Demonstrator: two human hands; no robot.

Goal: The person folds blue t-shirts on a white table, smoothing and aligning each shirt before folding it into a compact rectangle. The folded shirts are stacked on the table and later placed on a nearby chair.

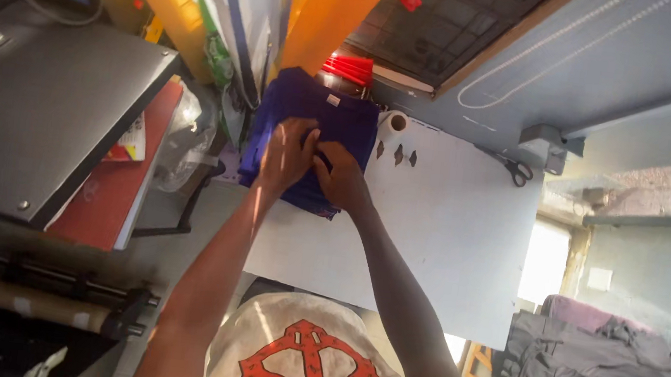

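Both my hands are flat on the folded dark-blue cotton t-shirt [307,140], at about 11 o'clock on the white board table [448,225]. Left hand [287,154] and right hand [341,177] press down, fingers spread, gripping nothing. Best bet I reckon: smooth outward from the middle, keeping edges square, clear of the scissors [518,171] at 2 o'clock.

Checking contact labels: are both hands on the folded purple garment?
Touching. The head view shows the left hand and right hand pressed flat on the folded purple garment, fingers overlapping the cloth with no gap visible.
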